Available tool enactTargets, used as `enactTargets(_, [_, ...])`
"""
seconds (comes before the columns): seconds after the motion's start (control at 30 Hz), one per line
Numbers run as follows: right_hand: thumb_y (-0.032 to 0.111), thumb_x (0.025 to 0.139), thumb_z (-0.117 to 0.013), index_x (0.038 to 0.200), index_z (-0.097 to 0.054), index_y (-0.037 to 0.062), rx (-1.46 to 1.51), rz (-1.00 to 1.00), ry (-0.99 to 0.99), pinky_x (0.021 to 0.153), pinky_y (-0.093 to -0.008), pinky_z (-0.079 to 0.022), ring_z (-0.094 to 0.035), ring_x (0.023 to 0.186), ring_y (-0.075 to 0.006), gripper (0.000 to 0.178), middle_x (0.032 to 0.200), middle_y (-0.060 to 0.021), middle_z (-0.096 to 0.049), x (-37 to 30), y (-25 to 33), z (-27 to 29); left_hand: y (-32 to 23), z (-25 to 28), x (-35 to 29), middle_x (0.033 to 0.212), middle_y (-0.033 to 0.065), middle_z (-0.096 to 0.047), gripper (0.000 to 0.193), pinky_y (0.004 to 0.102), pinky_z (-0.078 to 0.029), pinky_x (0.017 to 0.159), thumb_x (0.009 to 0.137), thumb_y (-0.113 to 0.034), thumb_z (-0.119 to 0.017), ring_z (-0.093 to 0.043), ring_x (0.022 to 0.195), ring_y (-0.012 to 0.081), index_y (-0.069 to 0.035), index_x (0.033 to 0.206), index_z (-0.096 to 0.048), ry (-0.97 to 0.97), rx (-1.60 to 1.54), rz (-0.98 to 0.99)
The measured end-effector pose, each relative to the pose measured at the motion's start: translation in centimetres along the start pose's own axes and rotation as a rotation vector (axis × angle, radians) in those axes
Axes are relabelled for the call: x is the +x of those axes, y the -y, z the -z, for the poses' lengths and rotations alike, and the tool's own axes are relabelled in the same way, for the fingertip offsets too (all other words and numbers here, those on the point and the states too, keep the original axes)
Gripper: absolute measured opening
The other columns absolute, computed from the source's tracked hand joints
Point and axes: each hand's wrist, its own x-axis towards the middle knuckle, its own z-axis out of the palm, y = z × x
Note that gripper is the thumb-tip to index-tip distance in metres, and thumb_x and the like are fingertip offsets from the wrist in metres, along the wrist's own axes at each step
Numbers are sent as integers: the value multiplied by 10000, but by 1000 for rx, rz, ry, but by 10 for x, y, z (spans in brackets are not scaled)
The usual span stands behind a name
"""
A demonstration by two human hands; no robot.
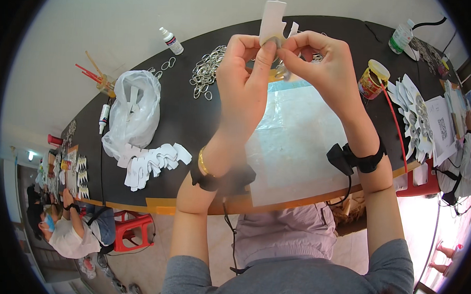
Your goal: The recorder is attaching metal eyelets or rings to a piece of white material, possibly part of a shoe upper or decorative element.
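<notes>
Over the far part of the table, both my hands are raised together around a white cut-out piece (pixel 272 23) with a notched edge. My left hand (pixel 244 69) pinches its lower end between thumb and fingers. Against that same end, the fingertips of my right hand (pixel 324 57) are closed, beside a small white tip. Something greyish shows between the thumbs, too small to make out. Behind my left hand lies a heap of metal rings (pixel 207 71). Below my hands a translucent sheet (pixel 298 144) covers the table.
Left on the dark table (pixel 179 119) are a plastic bag (pixel 135 107), similar white pieces (pixel 154 165), glue bottles (pixel 170 41) and a brush holder (pixel 105 85). Right are a yellow-red tub (pixel 374 79), a green bottle (pixel 401 37) and stacked cut-outs (pixel 414 114). A co-worker (pixel 74 234) sits far left.
</notes>
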Motion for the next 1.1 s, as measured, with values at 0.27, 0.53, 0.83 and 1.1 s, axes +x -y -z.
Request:
enactTargets(0.27, [206, 748, -704, 835, -668, -10, 407, -298, 176, 630, -188, -459, -580, 674, -53, 236, 720, -16, -634, 3, 2, 11, -16, 22, 13, 825, 15, -638, 99, 176, -408, 657, 900, -96, -603, -540, 743, 37, 2, 905, -587, 181, 152, -16])
enactTargets(0.53, [235, 775, -705, 850, -676, 6, 397, -305, 102, 547, -190, -452, -576, 604, -55, 243, 699, -18, -629, 4, -3, 5, -10, 28, 16, 845, 23, -650, 143, 180, -418, 682, 844, -84, -674, -550, 738, 54, 7, 945, -627, 212, -154, 199])
enactTargets(0.83, [279, 763, -738, 857, -683, 17, 502, -360, 132, 461, -182, -467, -579, 557, -55, 284, 698, -13, -624, 1, -1, -5, -4, 12, 11, 806, 59, -674, 130, 182, -467, 636, 806, -40, -691, -593, 696, 61, 41, 902, -657, -26, -17, -106])
enactTargets(1.1, [282, 754, -754, 826, -688, 22, 572, -387, 130, 482, -193, -498, -585, 577, -56, 278, 690, -11, -616, 0, -10, -6, 2, 13, 9, 739, 27, -649, 137, 189, -442, 583, 770, -25, -696, -561, 635, 66, 19, 899, -683, -47, 235, -293])
